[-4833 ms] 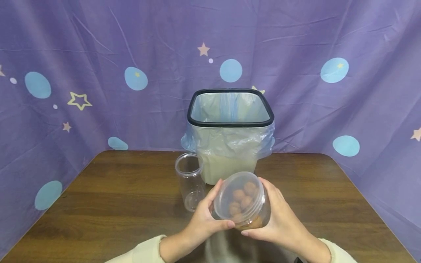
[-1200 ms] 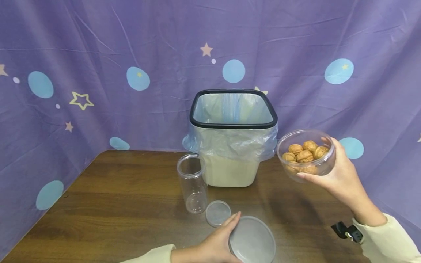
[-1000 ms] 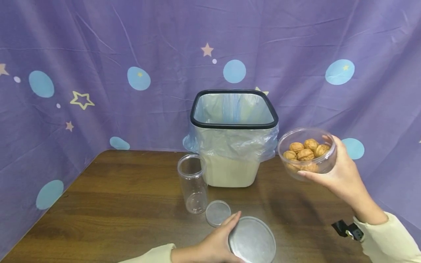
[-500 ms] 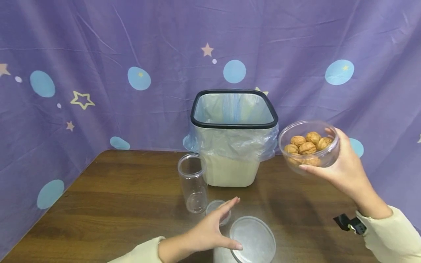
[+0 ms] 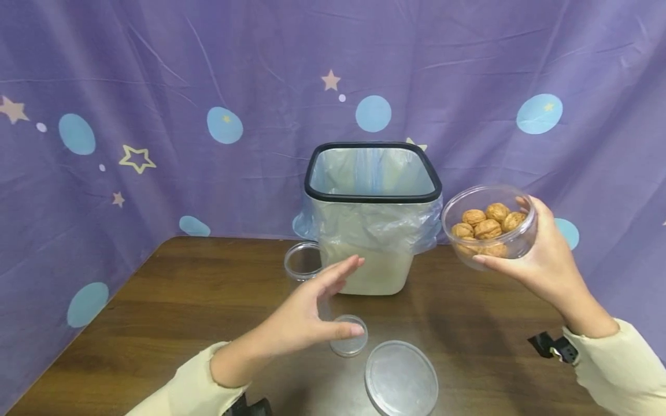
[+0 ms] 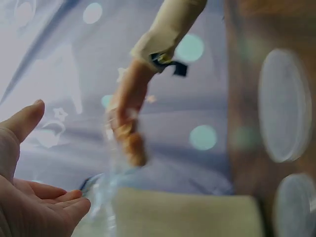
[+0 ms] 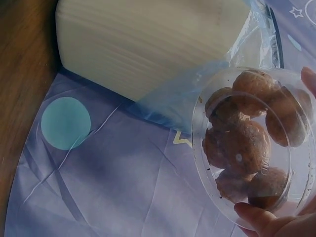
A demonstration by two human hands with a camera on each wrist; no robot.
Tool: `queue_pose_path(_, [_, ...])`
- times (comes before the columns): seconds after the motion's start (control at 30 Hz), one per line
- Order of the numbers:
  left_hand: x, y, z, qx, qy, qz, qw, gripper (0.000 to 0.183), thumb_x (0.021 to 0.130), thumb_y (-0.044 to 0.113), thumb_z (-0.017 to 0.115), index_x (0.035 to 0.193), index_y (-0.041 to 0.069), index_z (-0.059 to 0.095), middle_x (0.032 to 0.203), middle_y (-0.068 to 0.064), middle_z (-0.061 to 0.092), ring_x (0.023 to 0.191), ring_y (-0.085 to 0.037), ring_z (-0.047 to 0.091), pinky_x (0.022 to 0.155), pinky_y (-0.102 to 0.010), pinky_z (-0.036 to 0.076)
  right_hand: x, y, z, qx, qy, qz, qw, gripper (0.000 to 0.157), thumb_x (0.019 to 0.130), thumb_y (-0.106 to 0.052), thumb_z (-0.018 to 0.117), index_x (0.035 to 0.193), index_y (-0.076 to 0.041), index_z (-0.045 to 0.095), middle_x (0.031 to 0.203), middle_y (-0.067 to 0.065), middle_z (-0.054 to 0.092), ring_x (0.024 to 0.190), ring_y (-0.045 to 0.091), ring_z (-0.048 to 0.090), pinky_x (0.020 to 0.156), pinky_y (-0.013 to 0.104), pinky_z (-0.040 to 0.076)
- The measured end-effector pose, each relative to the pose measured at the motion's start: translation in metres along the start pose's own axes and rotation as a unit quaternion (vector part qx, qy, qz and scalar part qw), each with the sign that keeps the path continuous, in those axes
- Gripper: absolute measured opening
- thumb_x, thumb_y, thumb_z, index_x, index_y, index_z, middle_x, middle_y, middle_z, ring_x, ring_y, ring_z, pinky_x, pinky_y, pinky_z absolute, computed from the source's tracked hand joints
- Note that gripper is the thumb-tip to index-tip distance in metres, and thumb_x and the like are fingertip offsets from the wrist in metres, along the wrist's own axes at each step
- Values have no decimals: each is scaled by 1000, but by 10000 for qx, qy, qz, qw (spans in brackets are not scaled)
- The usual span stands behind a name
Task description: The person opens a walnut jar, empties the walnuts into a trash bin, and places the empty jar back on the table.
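Observation:
My right hand (image 5: 546, 266) grips a clear plastic jar (image 5: 520, 245) of walnuts (image 5: 488, 229), raised at the right beside the bin. In the right wrist view the walnuts (image 7: 247, 145) show through the jar's bottom. My left hand (image 5: 293, 320) hovers over the table with thumb and fingers spread, holding nothing. It partly covers a tall clear jar (image 5: 303, 260) without a lid, standing behind it. Flat on the table lie a large round lid (image 5: 402, 378) and, partly behind my left thumb, a small round lid (image 5: 350, 345). The left wrist view is blurred.
A cream bin (image 5: 382, 271) with a black rim (image 5: 372, 199) and a pale blue liner bag (image 5: 424, 225) stands at the back middle of the wooden table (image 5: 208, 289). A purple curtain (image 5: 260, 115) with stars and dots hangs behind.
The lidded walnut jar was held in both hands earlier; its lid now lies on the table. My left hand has let go of the large lid and risen leftward. The right hand has lifted the jar slightly.

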State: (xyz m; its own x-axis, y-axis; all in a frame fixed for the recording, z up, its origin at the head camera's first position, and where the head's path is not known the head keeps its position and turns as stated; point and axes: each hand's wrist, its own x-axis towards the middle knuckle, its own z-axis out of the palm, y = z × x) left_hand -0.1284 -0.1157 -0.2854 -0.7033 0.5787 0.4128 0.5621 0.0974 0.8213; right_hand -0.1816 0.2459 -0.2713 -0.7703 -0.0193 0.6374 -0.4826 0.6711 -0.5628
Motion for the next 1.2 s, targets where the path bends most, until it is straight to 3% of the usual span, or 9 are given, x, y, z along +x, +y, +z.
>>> queue_pose_path(0.23, [19, 12, -25, 439, 796, 21, 9959, 70, 84, 5, 67, 144, -1, 32, 147, -13, 37, 139, -19, 28, 112, -37, 25, 2, 1, 0, -136, -18, 4, 9999, 115, 48, -10, 93, 145, -7, 31, 135, 22, 42, 114, 35, 42, 87, 6, 27])
queue_pose_path(0.5, [38, 22, -56, 870, 1372, 116, 9867, 67, 88, 5, 64, 146, 5, 31, 148, -7, 36, 138, -12, 27, 114, -30, 21, 7, -2, -4, -155, 25, -207, 9997, 114, 46, -7, 92, 142, -1, 31, 134, 25, 41, 113, 37, 42, 88, 6, 25])
queue_pose_path(0.7, [58, 16, -81, 1068, 1732, -34, 9791, 66, 89, 9, 63, 146, 3, 31, 147, -10, 37, 139, -15, 26, 114, -34, 22, 9, -6, -5, -162, 65, -299, 9994, 114, 46, -6, 92, 142, -1, 31, 134, 26, 41, 113, 38, 41, 90, 7, 25])
queue_pose_path(0.83, [74, 3, -97, 1105, 1713, -386, 9782, 69, 89, 13, 64, 147, 2, 27, 149, -12, 34, 140, -16, 24, 114, -32, 21, 11, -7, -6, -137, 107, -336, 9993, 114, 45, -4, 92, 142, -1, 32, 133, 26, 42, 113, 38, 41, 91, 7, 25])
queue_pose_path(1.07, [95, -19, -120, 661, 1069, -1134, 9856, 75, 90, 15, 60, 150, 4, 17, 156, -9, 20, 142, -22, 18, 115, -34, 18, 14, -8, -7, -166, 122, -318, 9993, 114, 45, -4, 92, 142, -2, 33, 133, 24, 43, 114, 37, 41, 93, 9, 25])
queue_pose_path(1.2, [104, -26, -127, 442, 971, -1424, 9840, 76, 92, 20, 58, 151, 7, 13, 157, -7, 16, 142, -23, 20, 114, -37, 22, 16, -9, -7, -251, 110, -210, 9994, 115, 45, -7, 93, 143, -7, 33, 134, 22, 44, 113, 36, 43, 90, 8, 26])
